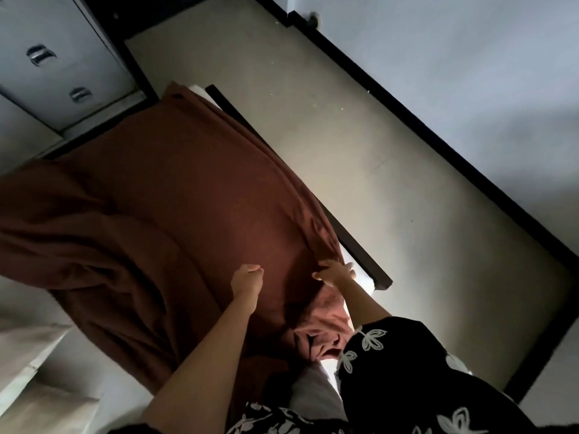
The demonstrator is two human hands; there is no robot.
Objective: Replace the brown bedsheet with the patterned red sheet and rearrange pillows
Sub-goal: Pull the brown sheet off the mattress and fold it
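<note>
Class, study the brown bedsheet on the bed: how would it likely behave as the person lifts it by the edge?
The brown bedsheet probably behaves floppy: it bunches into soft folds at the left. It likely trails and drags rather than lifting whole, since the right hand grips only its edge. The left hand sits curled on it, so it seems easy to gather.

The room is dim. A bright patch glows at about four o'clock beside the bed frame; corners fall into shadow. Wide-angle distortion bends the edges, and detail is soft and smeared.
</note>
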